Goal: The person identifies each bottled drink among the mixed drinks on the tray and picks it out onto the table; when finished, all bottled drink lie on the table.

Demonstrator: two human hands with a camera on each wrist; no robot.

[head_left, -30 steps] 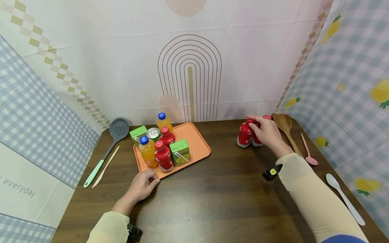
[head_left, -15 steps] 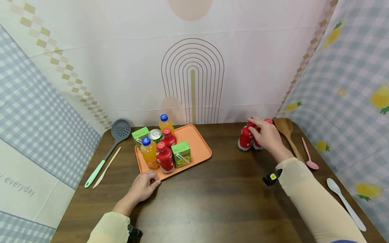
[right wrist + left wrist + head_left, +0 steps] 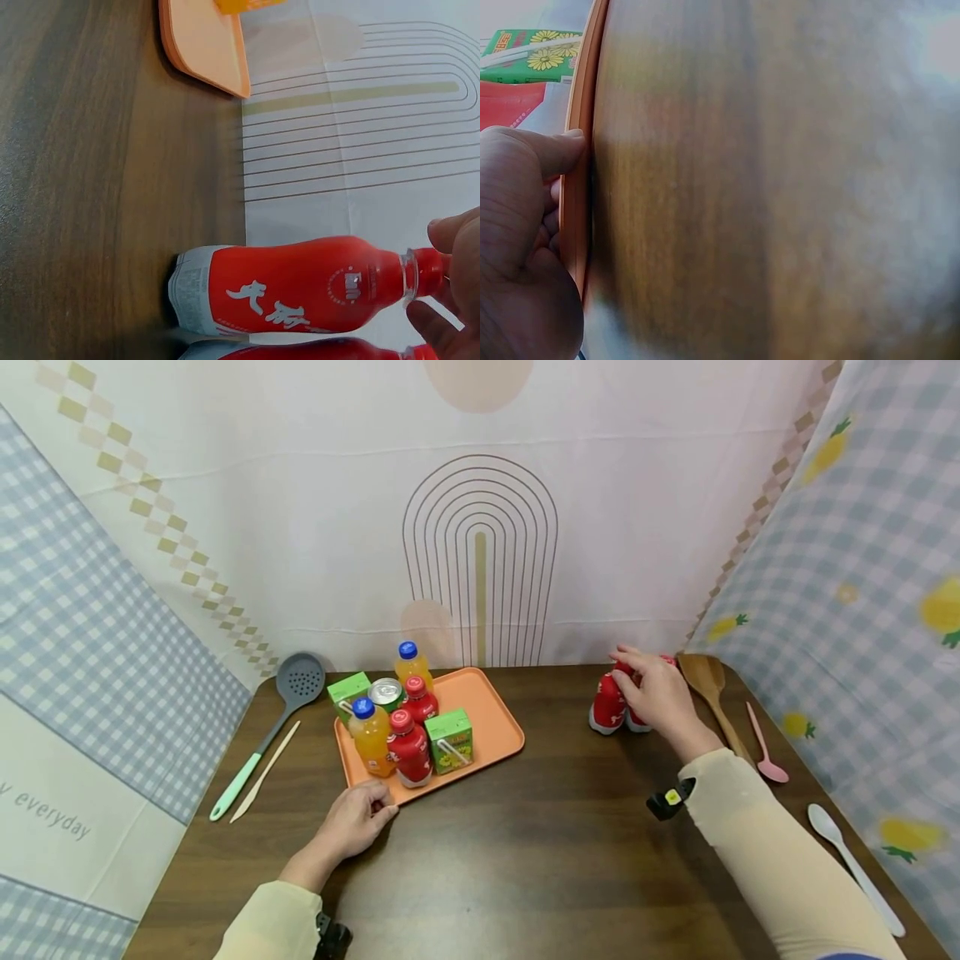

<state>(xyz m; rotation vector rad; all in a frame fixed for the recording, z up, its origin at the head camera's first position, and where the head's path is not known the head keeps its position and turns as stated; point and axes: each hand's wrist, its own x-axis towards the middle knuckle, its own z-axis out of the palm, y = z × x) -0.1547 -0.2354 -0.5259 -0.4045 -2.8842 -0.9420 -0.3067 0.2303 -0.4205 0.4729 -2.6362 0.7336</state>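
Observation:
My left hand (image 3: 357, 821) pinches the near-left corner of an orange tray (image 3: 491, 714), its thumb against the outer rim in the left wrist view. My right hand (image 3: 660, 695) grips the cap of a red bottle (image 3: 307, 285) from above, with thumb and fingers around it. That bottle stands upright on the table. Close beside it is another red bottle (image 3: 322, 350), mostly covered by my hand in the head view. On the tray are red bottles (image 3: 409, 752), orange juice bottles (image 3: 372, 742), green drink cartons (image 3: 450, 743) and a green can (image 3: 386, 692).
Left of the tray lie a grey slotted turner (image 3: 300, 680) and a pale wooden knife (image 3: 264, 774). On the right are a wooden spatula (image 3: 703, 675), a pink spoon (image 3: 769, 768) and a white spoon (image 3: 855, 864). A patterned cloth (image 3: 337, 527) backs the table (image 3: 517, 868).
The head view has shifted slightly. Both hands, the tray and the red bottles keep about the same places on the table.

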